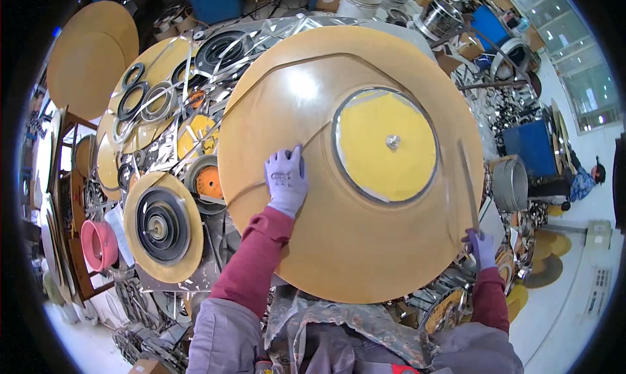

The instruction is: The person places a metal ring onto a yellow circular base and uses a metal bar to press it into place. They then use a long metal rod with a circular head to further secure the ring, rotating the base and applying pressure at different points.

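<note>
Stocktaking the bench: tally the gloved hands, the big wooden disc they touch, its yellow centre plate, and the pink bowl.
Gloved hands: 2, left hand flat on the disc, right hand at its rim
Wooden disc: 1
Yellow plate: 1
Pink bowl: 1
Total: 5

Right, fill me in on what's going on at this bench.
A person in pale gloves is working at a large round wooden disc with a yellow centre plate ringed by thin metal strip. The left hand lies flat on the disc beside a strip leading to the yellow plate. The right hand is at the disc's right edge, fingers closed on another metal strip. Smaller discs with coiled strip lie to the left.
</note>
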A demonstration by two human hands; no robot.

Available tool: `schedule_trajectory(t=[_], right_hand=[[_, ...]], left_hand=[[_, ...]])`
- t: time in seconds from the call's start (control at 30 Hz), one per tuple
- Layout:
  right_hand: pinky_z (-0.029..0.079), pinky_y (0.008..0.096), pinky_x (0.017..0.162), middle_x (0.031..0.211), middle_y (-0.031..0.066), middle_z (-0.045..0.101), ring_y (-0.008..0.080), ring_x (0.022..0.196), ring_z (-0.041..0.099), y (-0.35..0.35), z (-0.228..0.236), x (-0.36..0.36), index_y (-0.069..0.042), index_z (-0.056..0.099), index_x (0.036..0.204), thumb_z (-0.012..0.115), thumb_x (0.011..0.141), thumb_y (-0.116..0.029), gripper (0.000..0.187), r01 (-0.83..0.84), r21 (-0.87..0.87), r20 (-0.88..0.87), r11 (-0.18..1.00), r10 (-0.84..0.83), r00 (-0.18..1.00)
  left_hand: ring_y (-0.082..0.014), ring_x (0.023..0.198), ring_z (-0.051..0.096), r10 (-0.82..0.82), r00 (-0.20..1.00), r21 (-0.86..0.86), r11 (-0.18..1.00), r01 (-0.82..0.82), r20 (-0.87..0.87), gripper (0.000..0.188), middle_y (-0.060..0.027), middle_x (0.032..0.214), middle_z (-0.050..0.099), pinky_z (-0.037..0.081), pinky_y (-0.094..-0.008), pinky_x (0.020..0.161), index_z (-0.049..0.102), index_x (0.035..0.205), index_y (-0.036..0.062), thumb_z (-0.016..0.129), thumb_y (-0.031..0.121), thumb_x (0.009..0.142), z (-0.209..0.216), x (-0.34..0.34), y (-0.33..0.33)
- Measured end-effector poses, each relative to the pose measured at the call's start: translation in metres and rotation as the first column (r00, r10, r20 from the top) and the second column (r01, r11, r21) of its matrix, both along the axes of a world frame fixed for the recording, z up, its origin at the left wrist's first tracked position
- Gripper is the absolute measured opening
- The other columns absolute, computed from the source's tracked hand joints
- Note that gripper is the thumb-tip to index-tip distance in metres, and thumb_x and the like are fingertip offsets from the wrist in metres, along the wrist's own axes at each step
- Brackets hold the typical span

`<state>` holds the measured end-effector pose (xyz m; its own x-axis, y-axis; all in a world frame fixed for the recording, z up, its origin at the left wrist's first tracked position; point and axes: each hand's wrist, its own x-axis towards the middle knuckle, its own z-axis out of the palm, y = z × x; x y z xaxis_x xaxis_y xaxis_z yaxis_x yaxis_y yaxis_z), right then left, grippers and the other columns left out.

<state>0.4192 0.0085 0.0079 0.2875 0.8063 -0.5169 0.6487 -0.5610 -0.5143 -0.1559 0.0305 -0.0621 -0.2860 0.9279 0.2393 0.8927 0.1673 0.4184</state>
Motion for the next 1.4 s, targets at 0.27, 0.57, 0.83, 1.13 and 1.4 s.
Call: schedule_trajectory(t=[0.27,0.57,0.83,1.13,1.4], right_hand=[[0.045,0.0263,0.067,0.094,0.0046,0.066,0.0096,0.077,0.055,0.114,0.125,-0.06,0.001,0.066,0.108,0.065,0.088,-0.032,0.038,-0.054,0.655,0.109,0.754,-0.024,0.994],[0.051,0.0273,0.077,0.101,0.0082,0.069,0.0154,0.084,0.064,0.211,0.074,-0.068,-0.003,0.069,0.108,0.067,0.087,-0.027,0.032,-0.063,0.723,-0.072,0.688,0.167,0.983],[0.05,0.0294,0.081,0.101,0.0082,0.068,0.0142,0.088,0.063,0.182,0.094,-0.072,-0.001,0.068,0.108,0.066,0.087,-0.027,0.034,-0.284,0.54,0.079,0.793,0.288,0.954],[0.052,0.0264,0.084,0.101,0.0086,0.068,0.0132,0.092,0.063,0.11,0.147,-0.114,0.001,0.068,0.104,0.064,0.085,-0.008,0.021,-0.419,0.144,-0.201,0.897,0.441,0.875],[0.053,0.0256,0.08,0.094,0.0071,0.07,0.0142,0.087,0.065,0.091,0.153,-0.268,-0.001,0.07,0.095,0.068,0.081,0.001,0.014,-0.747,0.057,-0.493,0.663,0.669,0.556]], left_hand=[[-0.031,0.086,0.058,0.107,0.992,0.036,0.993,-0.109,0.063,0.02,-0.015,0.094,0.06,0.048,-0.0421,0.074,0.063,0.102,0.009,0.059,0.02,0.085,0.009,0.028,-0.008],[-0.0322,0.097,0.063,-0.074,0.983,-0.359,0.924,0.13,0.166,0.025,-0.016,0.103,0.061,0.052,-0.0432,0.079,0.058,0.107,0.0089,0.057,0.026,0.089,0.036,0.042,0.064],[-0.0313,0.101,0.062,-0.167,0.959,-0.436,0.863,0.254,0.228,0.046,-0.0157,0.11,0.06,0.051,-0.0453,0.084,0.055,0.119,0.0096,0.063,0.039,0.084,0.039,0.019,0.089],[-0.0366,0.108,0.057,-0.419,0.902,-0.381,0.821,0.425,0.102,0.055,-0.0185,0.119,0.054,0.047,-0.0438,0.092,0.053,0.126,0.0106,0.068,0.028,0.077,0.031,-0.013,0.09],[-0.0294,0.106,0.06,-0.206,0.973,-0.534,0.837,0.123,-0.1,0.036,-0.0137,0.114,0.057,0.054,-0.0426,0.08,0.055,0.117,0.0137,0.061,0.013,0.081,0.053,0.0,0.046]])
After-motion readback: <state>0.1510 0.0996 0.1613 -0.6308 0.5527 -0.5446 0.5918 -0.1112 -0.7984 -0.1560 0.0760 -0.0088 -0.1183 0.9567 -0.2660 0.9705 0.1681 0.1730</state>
